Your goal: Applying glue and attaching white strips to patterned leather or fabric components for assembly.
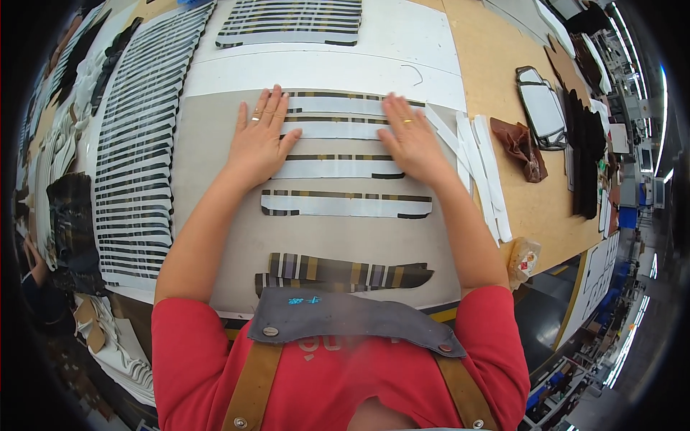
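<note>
Both my hands lie flat with fingers stretched out, holding nothing. My left hand (264, 136) covers the left ends of the upper fabric strips, and my right hand (413, 136) presses on their right ends. Each strip has a white band and a dark striped edge; the topmost strip (334, 105) runs between my fingers. Just below it lies a second strip (334, 130). Nearer to me are a third strip (330, 169) and a fourth strip (345, 207), laid in a column on a grey mat (223, 233). Two loose striped fabric pieces (348, 271) overlap close to my apron.
Overlapping rows of similar strips (140, 144) fill the left side; another stack (291, 25) sits at the far edge. On the right lie white paper strips (489, 179), brown crumpled material (521, 147), a black-framed item (543, 108) and a small clear packet (524, 260).
</note>
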`<state>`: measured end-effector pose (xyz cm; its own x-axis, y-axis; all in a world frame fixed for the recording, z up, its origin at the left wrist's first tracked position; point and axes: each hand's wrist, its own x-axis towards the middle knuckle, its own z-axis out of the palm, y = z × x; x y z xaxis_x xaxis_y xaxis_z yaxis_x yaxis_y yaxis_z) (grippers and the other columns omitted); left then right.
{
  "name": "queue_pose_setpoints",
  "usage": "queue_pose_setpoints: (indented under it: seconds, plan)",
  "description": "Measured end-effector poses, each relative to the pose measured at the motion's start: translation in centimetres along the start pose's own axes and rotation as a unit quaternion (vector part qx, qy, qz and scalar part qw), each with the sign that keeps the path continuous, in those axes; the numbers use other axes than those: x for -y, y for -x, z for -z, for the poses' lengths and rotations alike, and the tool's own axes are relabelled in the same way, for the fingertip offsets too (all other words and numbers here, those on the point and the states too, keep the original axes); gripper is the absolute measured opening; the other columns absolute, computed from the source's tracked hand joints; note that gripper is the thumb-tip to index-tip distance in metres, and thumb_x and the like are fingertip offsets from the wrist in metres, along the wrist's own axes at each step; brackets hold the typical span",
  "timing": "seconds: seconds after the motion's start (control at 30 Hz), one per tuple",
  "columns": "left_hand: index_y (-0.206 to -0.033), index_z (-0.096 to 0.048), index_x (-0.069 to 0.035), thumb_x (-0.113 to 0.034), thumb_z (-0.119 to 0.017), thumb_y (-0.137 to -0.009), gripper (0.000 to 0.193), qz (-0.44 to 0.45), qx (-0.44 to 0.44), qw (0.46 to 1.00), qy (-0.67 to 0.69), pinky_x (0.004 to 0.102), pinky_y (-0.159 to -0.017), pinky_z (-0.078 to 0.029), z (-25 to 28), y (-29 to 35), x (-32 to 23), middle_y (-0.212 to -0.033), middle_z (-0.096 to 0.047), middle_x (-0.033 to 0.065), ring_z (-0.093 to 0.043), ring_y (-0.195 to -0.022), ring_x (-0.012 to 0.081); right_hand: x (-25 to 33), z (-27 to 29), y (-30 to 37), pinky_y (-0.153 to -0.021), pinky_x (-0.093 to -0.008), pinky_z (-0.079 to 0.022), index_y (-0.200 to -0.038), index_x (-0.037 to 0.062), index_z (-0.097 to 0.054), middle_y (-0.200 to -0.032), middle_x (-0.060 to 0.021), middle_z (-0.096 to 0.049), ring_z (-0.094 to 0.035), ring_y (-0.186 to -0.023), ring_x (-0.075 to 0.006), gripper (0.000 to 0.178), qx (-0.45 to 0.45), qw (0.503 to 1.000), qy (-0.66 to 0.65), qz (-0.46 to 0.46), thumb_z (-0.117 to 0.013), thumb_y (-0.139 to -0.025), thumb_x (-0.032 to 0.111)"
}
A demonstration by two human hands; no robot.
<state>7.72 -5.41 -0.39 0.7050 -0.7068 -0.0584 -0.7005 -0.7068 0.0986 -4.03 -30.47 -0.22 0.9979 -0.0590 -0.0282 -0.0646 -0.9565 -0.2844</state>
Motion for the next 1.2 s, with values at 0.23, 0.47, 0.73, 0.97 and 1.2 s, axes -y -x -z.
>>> queue_pose_setpoints:
  seconds: [0.23,0.47,0.73,0.97,1.2]
  plan:
    - [-0.145,-0.018,-0.006,-0.044,-0.021,-0.098,0.060,-0.003,0.024,0.993,0.120,0.0435,-0.114,-0.003,0.4,-1.1,1.9,-0.153,-0.014,0.0095,-0.009,-0.142,0.0227,-3.6,0.9,1.5,-0.114,-0.0434,-0.008,-0.143,0.0052,-0.028,-0.151,-0.0109,-0.021,-0.016,-0.140,-0.0254,0.056,-0.033,0.996,-0.043,-0.069,-0.029,-0.098,0.039]
    - [-0.141,-0.029,-0.004,-0.050,-0.017,-0.098,0.065,-0.060,-0.119,0.954,0.270,0.0442,-0.114,-0.005,6.9,-0.3,1.9,-0.150,-0.021,0.0156,-0.016,-0.140,0.0285,-0.1,6.3,-0.4,-0.112,-0.0467,-0.009,-0.138,0.0095,-0.039,-0.147,-0.0109,-0.031,-0.023,-0.138,-0.0277,0.051,-0.151,0.981,-0.120,-0.022,-0.029,-0.098,0.039]
    - [-0.141,-0.032,-0.007,-0.040,-0.030,-0.098,0.055,-0.045,-0.052,0.998,0.006,0.0462,-0.113,-0.009,-1.2,1.0,-1.0,-0.150,-0.024,0.0070,-0.017,-0.140,0.0264,3.1,-2.3,-1.1,-0.112,-0.0484,-0.011,-0.138,0.0098,-0.039,-0.147,-0.0095,-0.031,-0.023,-0.138,-0.0282,0.050,-0.097,0.994,-0.018,0.038,-0.033,-0.097,0.038]
    - [-0.139,-0.034,-0.004,-0.035,-0.037,-0.097,0.052,-0.070,-0.144,0.955,0.252,0.0457,-0.112,-0.012,4.3,3.3,-0.7,-0.148,-0.029,0.0101,-0.021,-0.139,0.0280,3.6,3.7,2.7,-0.112,-0.0473,-0.013,-0.138,0.0080,-0.038,-0.147,-0.0092,-0.032,-0.024,-0.138,-0.0282,0.051,-0.092,0.986,-0.136,0.029,-0.037,-0.096,0.037]
    - [-0.143,-0.028,-0.007,-0.023,-0.050,-0.090,0.059,-0.164,-0.011,0.982,0.094,0.0461,-0.113,-0.006,-0.2,5.9,-6.1,-0.149,-0.027,0.0094,-0.019,-0.140,0.0241,4.9,-1.7,6.6,-0.113,-0.0461,-0.014,-0.138,0.0095,-0.038,-0.146,-0.0060,-0.033,-0.025,-0.137,-0.0244,0.052,-0.056,0.995,0.011,0.076,-0.041,-0.094,0.038]
